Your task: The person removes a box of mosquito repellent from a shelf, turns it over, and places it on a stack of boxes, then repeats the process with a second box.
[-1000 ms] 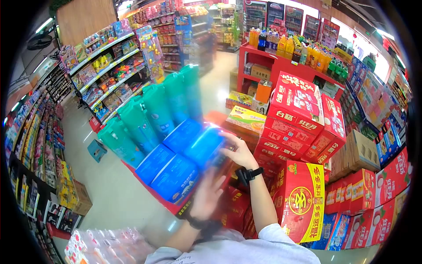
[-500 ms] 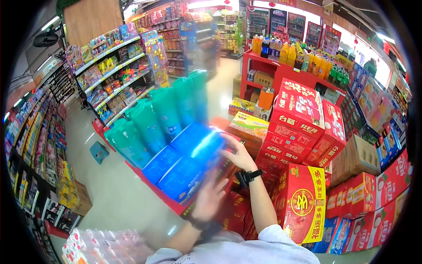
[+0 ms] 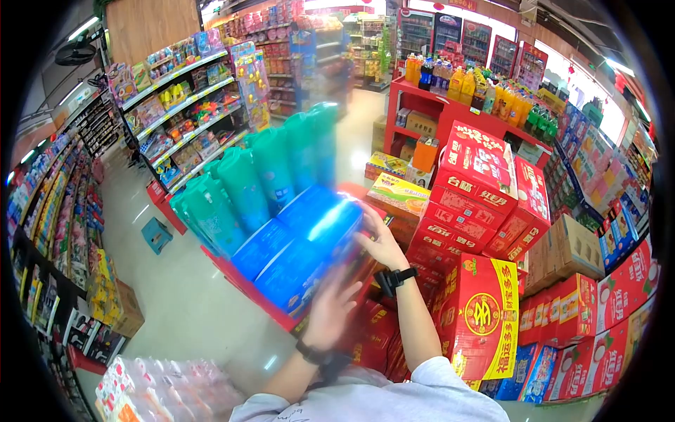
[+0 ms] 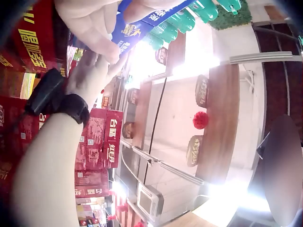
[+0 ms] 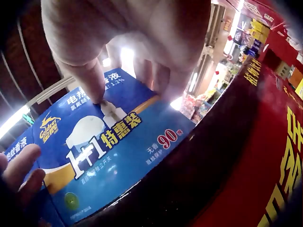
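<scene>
Several blue mosquito-repellent liquid boxes (image 3: 271, 243) stand side by side in a red display bin (image 3: 249, 295). At their right end, my right hand (image 3: 383, 243) grips a box, its thumb pressed on the printed front. The right wrist view shows that box's label (image 5: 90, 142) closely, with the other fingers reaching over its top. My left hand (image 3: 334, 313) lies along the near side of the boxes, fingers extended and blurred. Its fingertips (image 5: 21, 175) touch the neighbouring box's front at the left of the right wrist view.
Green-teal packs (image 3: 246, 176) stand upright behind the boxes. Stacked red cartons (image 3: 481, 176) rise close to my right arm, with a red and yellow carton (image 3: 485, 316) nearer. Wrapped packs (image 3: 162, 390) sit at lower left, and a teal stool (image 3: 156, 234) stands on the aisle floor.
The right-hand blue box, earlier set apart and blurred, now lines up with the box beside it. Both hands stay at the boxes with little movement; the head view has shifted slightly.
</scene>
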Demonstrator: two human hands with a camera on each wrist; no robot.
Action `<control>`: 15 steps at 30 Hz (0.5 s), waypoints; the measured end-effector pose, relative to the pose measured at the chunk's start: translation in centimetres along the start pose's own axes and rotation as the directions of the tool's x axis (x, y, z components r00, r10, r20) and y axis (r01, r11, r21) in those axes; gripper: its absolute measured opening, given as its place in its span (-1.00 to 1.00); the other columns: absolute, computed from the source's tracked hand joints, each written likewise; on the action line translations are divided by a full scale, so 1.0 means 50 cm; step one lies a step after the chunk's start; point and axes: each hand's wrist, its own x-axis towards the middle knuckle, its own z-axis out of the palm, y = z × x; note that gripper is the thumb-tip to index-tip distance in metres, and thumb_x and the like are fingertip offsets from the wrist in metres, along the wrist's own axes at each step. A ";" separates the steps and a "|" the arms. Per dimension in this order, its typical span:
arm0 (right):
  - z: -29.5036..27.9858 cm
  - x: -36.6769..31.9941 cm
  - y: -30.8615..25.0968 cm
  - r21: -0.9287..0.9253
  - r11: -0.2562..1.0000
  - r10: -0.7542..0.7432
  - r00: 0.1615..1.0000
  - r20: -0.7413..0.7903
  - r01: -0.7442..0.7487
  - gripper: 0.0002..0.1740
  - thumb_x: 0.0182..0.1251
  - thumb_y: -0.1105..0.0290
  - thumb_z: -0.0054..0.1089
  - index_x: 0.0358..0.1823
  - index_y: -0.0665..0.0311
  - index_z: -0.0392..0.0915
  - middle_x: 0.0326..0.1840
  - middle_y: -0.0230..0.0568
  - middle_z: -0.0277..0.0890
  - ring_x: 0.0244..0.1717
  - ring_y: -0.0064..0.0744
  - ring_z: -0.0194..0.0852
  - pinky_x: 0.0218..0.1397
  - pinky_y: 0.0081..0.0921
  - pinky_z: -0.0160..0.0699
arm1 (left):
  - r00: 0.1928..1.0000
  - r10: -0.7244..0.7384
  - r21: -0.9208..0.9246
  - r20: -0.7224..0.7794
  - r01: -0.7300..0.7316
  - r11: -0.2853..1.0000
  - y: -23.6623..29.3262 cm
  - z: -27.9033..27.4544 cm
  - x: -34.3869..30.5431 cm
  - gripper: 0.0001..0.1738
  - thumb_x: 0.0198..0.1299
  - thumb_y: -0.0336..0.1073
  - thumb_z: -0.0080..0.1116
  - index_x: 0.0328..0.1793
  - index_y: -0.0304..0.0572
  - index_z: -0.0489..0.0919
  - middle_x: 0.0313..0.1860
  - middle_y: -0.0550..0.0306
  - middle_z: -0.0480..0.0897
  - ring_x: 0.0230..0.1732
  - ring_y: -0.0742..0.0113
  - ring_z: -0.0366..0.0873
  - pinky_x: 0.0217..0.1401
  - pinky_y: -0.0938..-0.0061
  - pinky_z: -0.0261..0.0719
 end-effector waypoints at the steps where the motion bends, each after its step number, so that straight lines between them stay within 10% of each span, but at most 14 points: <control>1: 0.000 -0.002 0.000 -0.010 1.000 0.000 1.000 -0.010 0.000 -0.12 0.29 0.50 0.22 0.58 0.09 -0.04 0.51 -0.06 0.14 0.53 -0.17 0.06 0.53 -0.24 0.07 | 1.000 0.011 -0.004 -0.001 -0.011 1.000 -0.002 -0.006 -0.002 -0.40 0.44 -0.13 -0.10 0.59 0.14 0.14 0.60 0.39 0.16 0.37 0.20 0.34 0.22 0.28 0.29; 7: -0.001 -0.027 0.000 -0.074 0.992 -0.122 0.950 -0.289 0.105 -0.15 0.30 0.50 0.19 0.55 0.25 -0.08 0.55 0.03 0.06 0.59 -0.16 -0.05 0.55 -0.20 0.05 | 0.999 0.025 -0.022 0.027 -0.024 0.999 -0.012 -0.041 -0.029 -0.52 0.44 -0.21 -0.07 0.45 -0.07 0.30 0.33 0.10 0.48 0.08 0.18 0.58 -0.01 0.34 0.49; 12: 0.038 -0.136 -0.109 -0.048 0.986 -0.160 0.831 -0.533 0.159 -0.69 0.38 0.46 0.08 0.11 0.36 0.40 -0.09 -0.17 0.57 -0.04 -0.39 0.56 0.12 -0.40 0.49 | 0.996 0.047 0.283 0.082 -0.069 0.957 0.013 -0.059 -0.104 -0.71 0.47 -0.30 -0.10 0.20 -0.22 0.46 -0.13 0.02 0.66 -0.15 0.22 0.67 -0.15 0.41 0.59; 15: 0.077 -0.211 -0.129 0.009 0.974 -0.204 0.886 -0.415 0.228 -0.84 0.39 0.39 0.06 -0.24 0.38 0.46 -0.33 -0.14 0.52 -0.31 -0.37 0.52 -0.16 -0.45 0.51 | 0.994 0.002 0.516 0.114 -0.061 0.855 0.025 -0.105 -0.142 -0.74 0.48 -0.32 -0.10 0.12 -0.29 0.52 -0.17 0.02 0.67 -0.16 0.28 0.65 -0.13 0.44 0.59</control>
